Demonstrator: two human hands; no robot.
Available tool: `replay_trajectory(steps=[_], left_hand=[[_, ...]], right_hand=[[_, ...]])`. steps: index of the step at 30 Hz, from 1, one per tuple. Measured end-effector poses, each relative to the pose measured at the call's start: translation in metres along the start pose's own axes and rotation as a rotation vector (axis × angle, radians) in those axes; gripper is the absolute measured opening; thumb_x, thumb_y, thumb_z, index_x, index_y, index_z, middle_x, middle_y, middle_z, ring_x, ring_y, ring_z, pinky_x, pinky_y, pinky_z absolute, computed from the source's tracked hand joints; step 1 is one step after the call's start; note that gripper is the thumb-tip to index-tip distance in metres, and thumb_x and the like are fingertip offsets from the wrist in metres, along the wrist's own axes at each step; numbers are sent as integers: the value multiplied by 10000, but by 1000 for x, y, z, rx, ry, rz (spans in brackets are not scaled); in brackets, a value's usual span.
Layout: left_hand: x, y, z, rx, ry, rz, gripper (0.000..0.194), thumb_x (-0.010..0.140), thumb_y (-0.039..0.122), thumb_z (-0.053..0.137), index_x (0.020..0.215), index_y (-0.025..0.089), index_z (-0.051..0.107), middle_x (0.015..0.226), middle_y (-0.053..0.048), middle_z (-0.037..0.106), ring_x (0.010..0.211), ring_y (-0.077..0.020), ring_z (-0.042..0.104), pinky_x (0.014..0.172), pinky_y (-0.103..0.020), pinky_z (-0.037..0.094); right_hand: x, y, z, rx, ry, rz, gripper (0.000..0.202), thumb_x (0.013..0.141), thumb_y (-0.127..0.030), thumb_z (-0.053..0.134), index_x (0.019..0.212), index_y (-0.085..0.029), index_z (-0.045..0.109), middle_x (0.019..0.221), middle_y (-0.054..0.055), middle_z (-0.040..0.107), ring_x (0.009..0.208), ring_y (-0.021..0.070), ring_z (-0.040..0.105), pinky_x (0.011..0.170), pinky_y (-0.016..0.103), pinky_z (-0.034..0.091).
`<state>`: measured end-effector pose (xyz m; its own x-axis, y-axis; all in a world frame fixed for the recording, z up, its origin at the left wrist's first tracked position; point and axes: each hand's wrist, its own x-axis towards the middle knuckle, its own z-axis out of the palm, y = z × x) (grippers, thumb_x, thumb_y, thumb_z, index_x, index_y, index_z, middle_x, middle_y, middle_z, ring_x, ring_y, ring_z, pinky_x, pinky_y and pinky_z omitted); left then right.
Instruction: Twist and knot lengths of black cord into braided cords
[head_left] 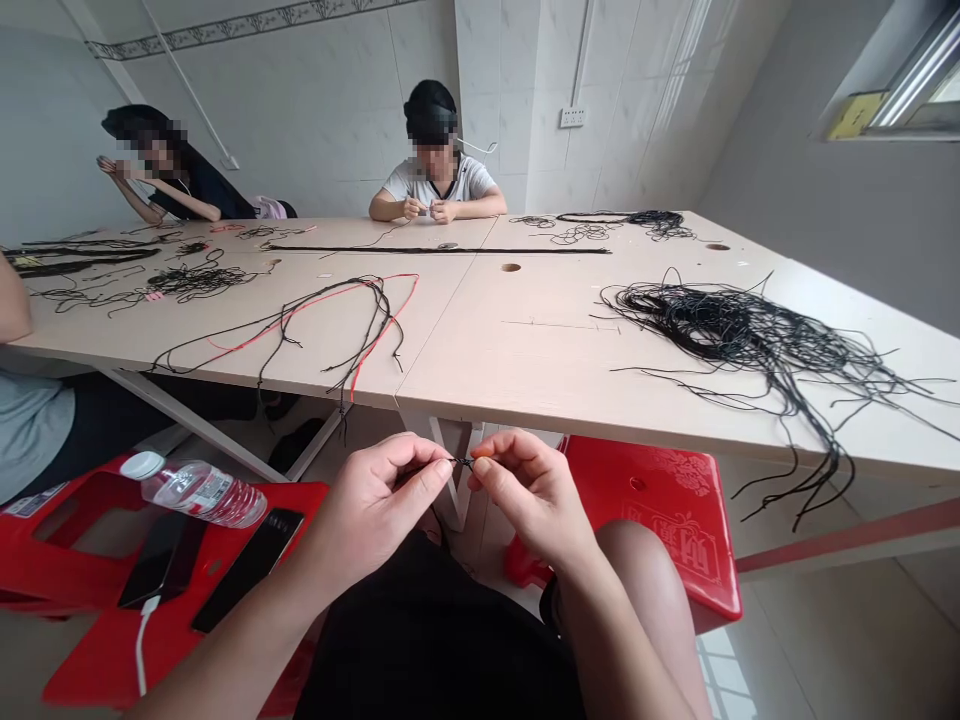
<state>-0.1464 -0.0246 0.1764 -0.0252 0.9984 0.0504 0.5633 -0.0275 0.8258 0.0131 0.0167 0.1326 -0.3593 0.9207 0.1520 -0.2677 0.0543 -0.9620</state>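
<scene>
Surface: We saw a pale surface (pixel 525 365) spread across the room, with a seam and round holes in its top.
People around it: A person in a pale shirt (pixel 474 180) sat at the far edge, hands close together; a person in dark clothing (pixel 225 195) sat at the far left with hands raised; a third person (pixel 34 425) was cut off by the left edge of our view.
Red stools: One red stool (pixel 652 480) stood at the near right; another red stool (pixel 90 670) stood at our left.
Black heap: A tangled heap of black cord (pixel 720 320) lay on the right, strands hanging over the near edge.
Straight bundle: A long black bundle (pixel 442 250) lay farther back.
Our hands: Our left hand (pixel 386 490) and right hand (pixel 529 490) were near each other above the lap, each with thumb and forefinger pinched closed on one cord.
On the left stool: We had a clear bottle (pixel 202 490) beside two dark phones (pixel 247 570), a white cable (pixel 141 650) plugged into one.
Held cord: The thin black cord (pixel 463 462) bridged our fingertips, just before the surface's near edge.
</scene>
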Motion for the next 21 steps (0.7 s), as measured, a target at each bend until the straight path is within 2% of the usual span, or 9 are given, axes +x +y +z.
replay_trajectory(steps=[7, 11, 14, 21], left_hand=[[0, 3, 4, -26, -17, -6, 236, 850, 398, 548, 823, 196, 667, 784, -5, 633, 756, -137, 568, 675, -243, 437], [1, 3, 6, -19, -29, -1, 225, 845, 372, 550, 785, 190, 667, 709, 11, 579, 672, -113, 517, 623, -235, 415], [1, 1, 7, -18, -10, 9, 201, 838, 346, 558, 754, 191, 654, 675, 23, 549, 631, -98, 486, 587, -223, 400], [4, -3, 14, 24, 120, 181, 112, 797, 216, 590, 719, 180, 661, 703, 19, 553, 586, -72, 491, 524, -191, 402]], right_hand=[[-5, -5, -1, -88, -46, 5, 113, 807, -250, 573, 719, -182, 557, 531, -34, 550, 496, 81, 511, 462, 190, 391], [-5, -6, -2, -79, -59, 47, 172, 842, -302, 556, 719, -181, 549, 508, -49, 547, 442, 62, 489, 436, 176, 373], [-5, -6, -2, -62, -58, 97, 199, 852, -325, 547, 712, -183, 534, 438, -77, 486, 396, 50, 451, 400, 160, 326], [-1, -4, 1, 34, -67, 189, 236, 814, -340, 566, 658, -177, 500, 419, -94, 413, 354, 26, 370, 359, 157, 234]])
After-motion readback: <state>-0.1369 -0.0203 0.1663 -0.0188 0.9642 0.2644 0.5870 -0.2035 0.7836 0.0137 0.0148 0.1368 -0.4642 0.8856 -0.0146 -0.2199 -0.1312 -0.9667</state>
